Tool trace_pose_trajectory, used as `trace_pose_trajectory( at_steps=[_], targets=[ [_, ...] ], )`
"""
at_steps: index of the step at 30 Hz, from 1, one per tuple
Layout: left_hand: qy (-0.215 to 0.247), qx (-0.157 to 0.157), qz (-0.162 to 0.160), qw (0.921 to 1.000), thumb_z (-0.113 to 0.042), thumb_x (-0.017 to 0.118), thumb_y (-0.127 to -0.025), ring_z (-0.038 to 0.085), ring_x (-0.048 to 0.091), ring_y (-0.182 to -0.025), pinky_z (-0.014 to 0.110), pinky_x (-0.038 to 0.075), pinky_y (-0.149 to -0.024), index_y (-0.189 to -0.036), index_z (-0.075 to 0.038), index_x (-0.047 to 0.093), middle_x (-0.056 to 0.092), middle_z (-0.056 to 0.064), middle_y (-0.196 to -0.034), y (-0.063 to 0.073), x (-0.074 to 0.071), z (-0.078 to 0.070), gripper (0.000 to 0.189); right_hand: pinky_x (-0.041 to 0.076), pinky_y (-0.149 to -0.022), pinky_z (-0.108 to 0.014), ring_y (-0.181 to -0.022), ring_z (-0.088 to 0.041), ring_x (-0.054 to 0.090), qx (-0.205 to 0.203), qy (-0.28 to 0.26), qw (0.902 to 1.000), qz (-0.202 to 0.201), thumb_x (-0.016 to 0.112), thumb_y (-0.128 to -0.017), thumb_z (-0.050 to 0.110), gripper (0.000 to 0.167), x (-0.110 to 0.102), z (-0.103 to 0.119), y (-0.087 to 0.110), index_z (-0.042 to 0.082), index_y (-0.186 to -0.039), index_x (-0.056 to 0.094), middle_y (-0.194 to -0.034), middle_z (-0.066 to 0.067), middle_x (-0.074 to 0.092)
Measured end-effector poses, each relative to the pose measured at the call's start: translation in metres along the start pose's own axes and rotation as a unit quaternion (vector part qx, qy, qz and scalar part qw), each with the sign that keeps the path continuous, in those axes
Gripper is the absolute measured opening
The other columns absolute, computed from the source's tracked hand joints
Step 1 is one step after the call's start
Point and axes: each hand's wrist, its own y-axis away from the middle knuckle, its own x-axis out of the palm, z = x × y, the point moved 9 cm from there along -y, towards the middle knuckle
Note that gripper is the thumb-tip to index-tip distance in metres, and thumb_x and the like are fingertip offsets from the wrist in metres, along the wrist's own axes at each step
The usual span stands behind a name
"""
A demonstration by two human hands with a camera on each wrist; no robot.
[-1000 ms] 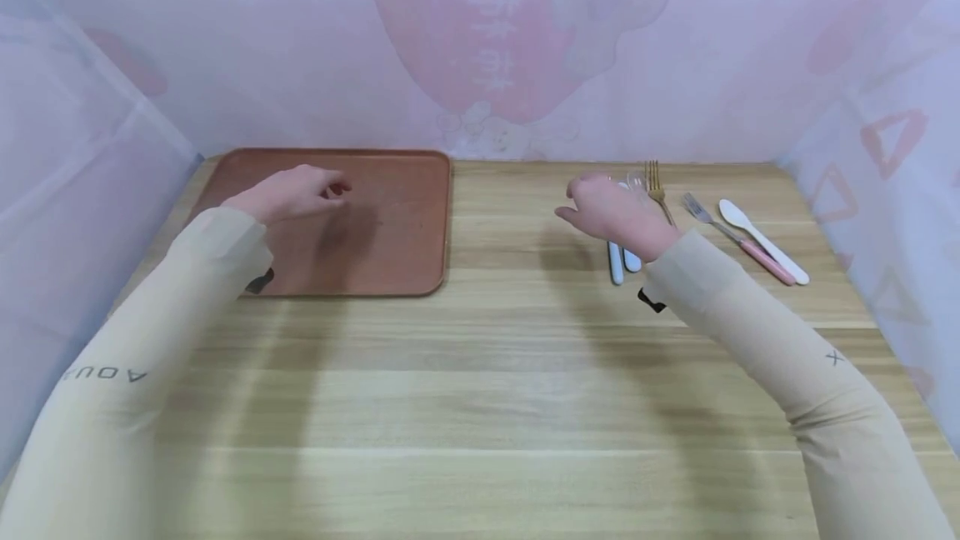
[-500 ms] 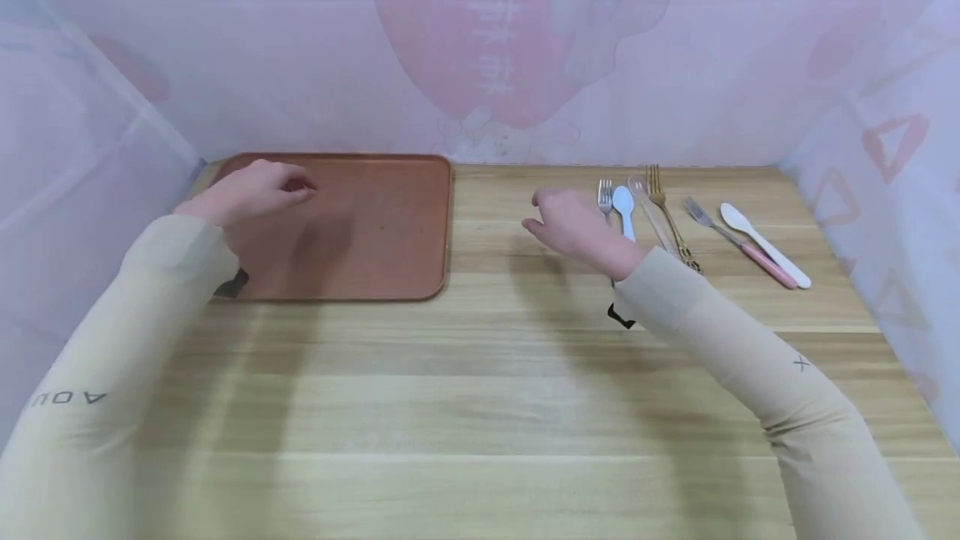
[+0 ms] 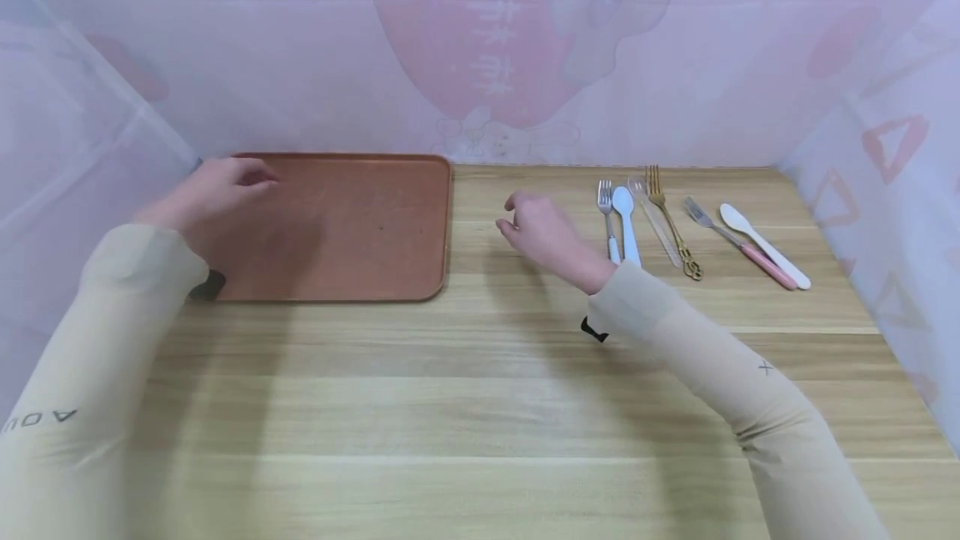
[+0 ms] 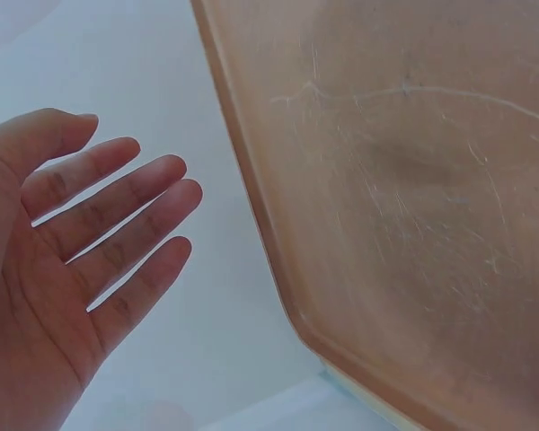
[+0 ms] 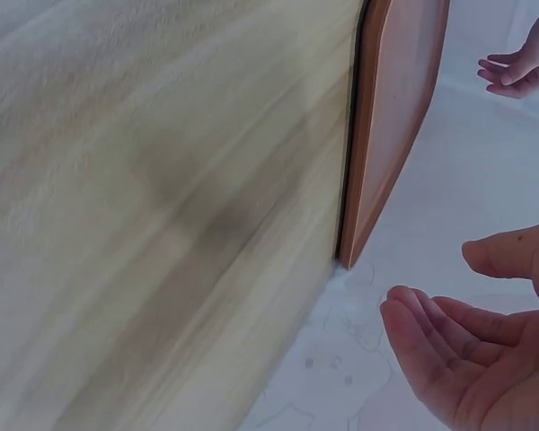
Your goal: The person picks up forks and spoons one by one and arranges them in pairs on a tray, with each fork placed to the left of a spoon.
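Note:
Over the left part of a brown tray [image 3: 360,232], my left hand [image 3: 213,190] hovers with nothing in it; the left wrist view shows its fingers [image 4: 126,220] loosely extended and apart from the tray's edge. My right hand [image 3: 551,236] hangs above the wooden table between the tray and the cutlery, and it holds nothing. In the right wrist view its fingers [image 5: 440,346] are relaxed and gently bent. Nearest to it lie a fork with a pale handle [image 3: 606,211] and a light blue spoon [image 3: 625,215], whose lower end meets the right forearm in view.
Farther right lie a clear plastic fork [image 3: 658,227], a gold fork [image 3: 675,227], a pink-handled fork [image 3: 738,244] and a white spoon [image 3: 765,244]. Printed cloth walls [image 3: 300,65] enclose the wooden table [image 3: 480,390] at the back and sides.
Both hands have moved left, the right one away from the cutlery and the left one toward the tray's left edge. The forks and spoons stay put and more of them shows.

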Motion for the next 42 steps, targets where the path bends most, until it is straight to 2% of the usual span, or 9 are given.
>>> trace_pose_trajectory(
  at_steps=[3,10,17,20,25,30,33,39,42],
  targets=[
    [0.030,0.001,-0.024,0.9993,-0.025,0.045,-0.094,0.035,0.048,-0.107,0.047,0.039,-0.089,-0.118,0.004,0.054,0.053,0.026,-0.117,0.005,-0.005,0.006,0.038,0.051,-0.065,-0.029,-0.074,-0.018,0.058,0.005,-0.018,0.9998,-0.006,0.053,-0.090,0.023,0.035,0.004,0.003,-0.001,-0.003,-0.115,0.053,-0.086,-0.009,0.062],
    [0.094,-0.008,-0.092,0.9913,-0.019,0.046,-0.093,-0.016,0.043,-0.074,0.007,0.037,-0.063,-0.112,0.010,0.053,0.060,0.025,-0.101,0.016,-0.022,0.030,0.036,0.048,-0.061,-0.025,-0.070,-0.016,0.055,0.006,-0.068,0.9971,-0.033,0.054,-0.090,0.021,0.031,0.013,0.011,-0.002,-0.002,-0.111,0.056,-0.081,-0.007,0.059],
    [0.121,-0.040,-0.116,0.9851,-0.027,0.047,-0.093,-0.018,0.040,-0.076,0.007,0.034,-0.066,-0.116,0.011,0.050,0.052,-0.024,-0.088,0.031,-0.023,0.060,0.044,0.049,-0.058,-0.022,-0.066,-0.015,0.055,0.009,-0.110,0.9930,-0.042,0.055,-0.089,0.018,0.033,0.024,0.020,-0.004,-0.003,-0.115,0.054,-0.082,-0.007,0.060],
    [0.149,-0.049,-0.122,0.9799,-0.027,0.047,-0.093,-0.018,0.044,-0.074,0.004,0.036,-0.065,-0.116,0.006,0.051,0.047,-0.033,-0.083,0.036,-0.020,0.071,0.040,0.049,-0.061,-0.022,-0.068,-0.015,0.056,0.014,-0.132,0.9904,-0.039,0.054,-0.090,0.018,0.032,0.029,0.023,-0.005,-0.003,-0.115,0.054,-0.082,-0.007,0.060],
    [0.208,-0.063,-0.132,0.9671,-0.023,0.049,-0.093,-0.013,0.052,-0.070,0.004,0.042,-0.061,-0.101,-0.022,0.056,0.053,-0.032,-0.078,0.041,-0.015,0.084,0.011,0.050,-0.065,-0.024,-0.073,-0.016,0.057,0.015,-0.153,0.9872,-0.043,0.052,-0.090,0.017,0.030,0.037,0.028,-0.007,-0.003,-0.113,0.055,-0.084,-0.008,0.062],
    [0.216,-0.100,-0.130,0.9624,-0.024,0.044,-0.094,-0.014,0.051,-0.067,0.005,0.044,-0.060,-0.114,0.003,0.051,0.050,-0.032,-0.074,0.044,-0.009,0.094,0.034,0.049,-0.063,-0.023,-0.071,-0.015,0.057,0.019,-0.164,0.9847,-0.057,0.052,-0.089,0.015,0.027,0.041,0.030,-0.010,-0.002,-0.110,0.057,-0.082,-0.007,0.062],
    [0.227,-0.136,-0.138,0.9542,-0.025,0.044,-0.093,-0.013,0.052,-0.065,0.006,0.046,-0.060,-0.117,0.010,0.045,0.050,-0.032,-0.072,0.048,-0.006,0.100,0.042,0.048,-0.060,-0.021,-0.068,-0.014,0.057,0.024,-0.173,0.9825,-0.065,0.053,-0.089,0.015,0.026,0.045,0.030,-0.012,-0.002,-0.108,0.058,-0.079,-0.006,0.062],
    [0.256,-0.196,-0.153,0.9340,-0.024,0.047,-0.092,-0.012,0.054,-0.062,0.008,0.048,-0.060,-0.121,0.005,0.045,0.051,-0.030,-0.066,0.059,0.000,0.115,0.041,0.047,-0.053,-0.019,-0.062,-0.013,0.056,0.052,-0.195,0.9778,-0.058,0.054,-0.089,0.016,0.027,0.058,0.029,-0.014,-0.002,-0.108,0.057,-0.077,-0.007,0.062],
    [0.268,-0.221,-0.152,0.9254,-0.026,0.049,-0.091,-0.012,0.054,-0.061,0.006,0.045,-0.060,-0.115,-0.008,0.051,0.051,-0.031,-0.063,0.064,0.004,0.122,0.030,0.045,-0.052,-0.018,-0.060,-0.012,0.055,0.072,-0.206,0.9746,-0.049,0.053,-0.090,0.018,0.028,0.062,0.026,-0.015,-0.002,-0.109,0.056,-0.078,-0.006,0.063]
  ],
)
